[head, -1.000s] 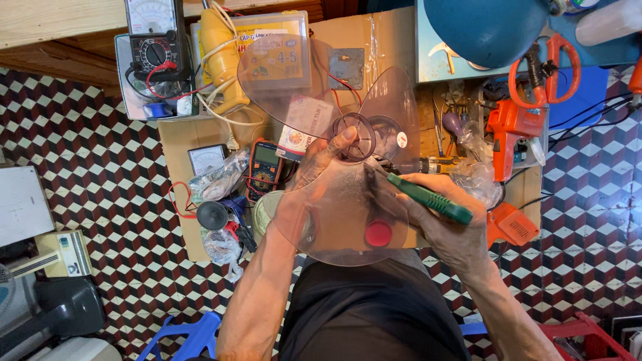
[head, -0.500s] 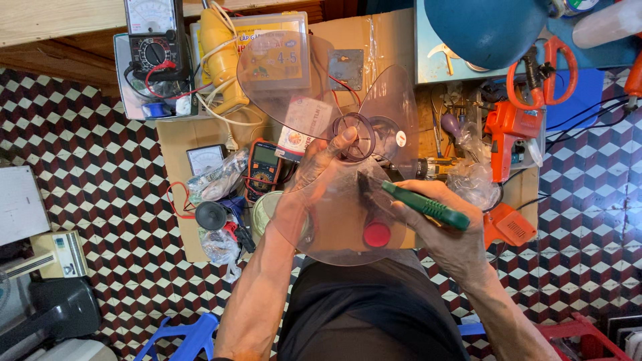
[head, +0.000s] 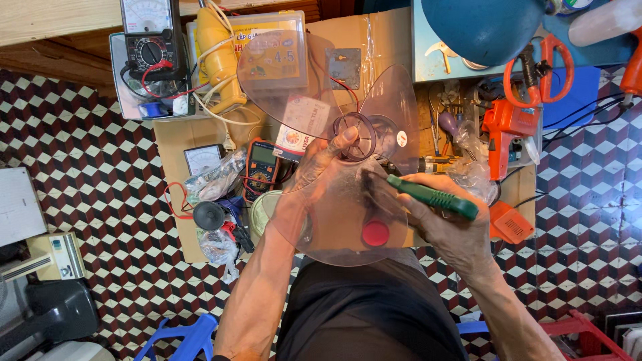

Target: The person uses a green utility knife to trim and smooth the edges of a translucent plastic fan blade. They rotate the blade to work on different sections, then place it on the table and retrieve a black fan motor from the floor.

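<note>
Gripping the clear plastic three-bladed fan propeller [head: 334, 200] at its round hub, left hand [head: 321, 164] steadies it above the cluttered cardboard bench [head: 180, 134]. Right hand [head: 445, 220] clasps a green-handled screwdriver [head: 431, 197], tip at the hub.

Bright even light, sharp focus, glare at right edge, slight wide-angle distortion.

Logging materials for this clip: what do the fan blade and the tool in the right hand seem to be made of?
Fan blade: clear, faintly pink-tinted plastic with a glossy finish; the cardboard and boxes show straight through it. Tool in the right hand: a green handle, probably moulded plastic or rubber with ribbing; its dark tip is likely metal, but too small to tell. The left hand steadies the hub.
</note>
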